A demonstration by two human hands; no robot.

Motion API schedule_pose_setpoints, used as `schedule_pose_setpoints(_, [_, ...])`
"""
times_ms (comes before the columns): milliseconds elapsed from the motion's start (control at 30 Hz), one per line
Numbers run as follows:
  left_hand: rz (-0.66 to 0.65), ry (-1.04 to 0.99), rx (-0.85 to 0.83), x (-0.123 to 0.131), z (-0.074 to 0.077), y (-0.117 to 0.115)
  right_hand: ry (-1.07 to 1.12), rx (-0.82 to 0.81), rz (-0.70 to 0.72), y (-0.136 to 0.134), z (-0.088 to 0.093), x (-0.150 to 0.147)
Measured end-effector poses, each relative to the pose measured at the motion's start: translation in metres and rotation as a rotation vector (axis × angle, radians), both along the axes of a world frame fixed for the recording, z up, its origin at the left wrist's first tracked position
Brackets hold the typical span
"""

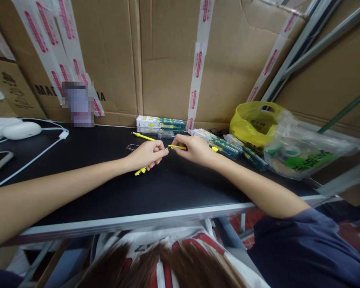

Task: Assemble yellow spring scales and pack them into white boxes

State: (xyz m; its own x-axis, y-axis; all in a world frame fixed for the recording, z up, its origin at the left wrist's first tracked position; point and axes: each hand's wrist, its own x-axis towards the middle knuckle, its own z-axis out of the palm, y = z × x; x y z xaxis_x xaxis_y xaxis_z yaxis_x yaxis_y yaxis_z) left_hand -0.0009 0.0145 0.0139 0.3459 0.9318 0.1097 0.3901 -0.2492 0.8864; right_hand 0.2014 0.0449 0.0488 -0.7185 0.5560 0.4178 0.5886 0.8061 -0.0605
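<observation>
My left hand (147,155) is closed in a pinch just above the black table. A yellow plastic piece (141,171) sticks out below its fingers, and a thin metal tip shows at its fingertips. My right hand (195,149) is closed around a slim yellow rod (177,147), whose end points toward the left fingertips. The two hands are close together but apart. Behind the left hand, another yellow rod (145,137) slants, with a dark, metallic end. A thin wire loop (132,147) shows beside the left knuckles. What the fingers cover is hidden.
Printed boxes (160,124) lie at the back, with more green-and-white boxes (220,143) on the right. A yellow plastic bag (252,122) and a clear bag (306,150) stand far right. White cables (33,160) lie left. Cardboard (165,80) walls the table's back.
</observation>
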Motion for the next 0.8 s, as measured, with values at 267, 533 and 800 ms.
schedule_pose_setpoints(267, [0.052,-0.035,0.040,0.000,-0.004,0.001,-0.169,0.158,-0.047,-0.002,-0.006,-0.002])
schedule_pose_setpoints(533, [0.093,-0.102,0.119,0.001,-0.012,0.004,0.029,-0.005,-0.001,-0.005,-0.027,-0.009])
schedule_pose_setpoints(800, [0.038,-0.211,0.068,-0.001,-0.019,0.007,0.400,-0.412,0.232,0.005,-0.035,-0.014])
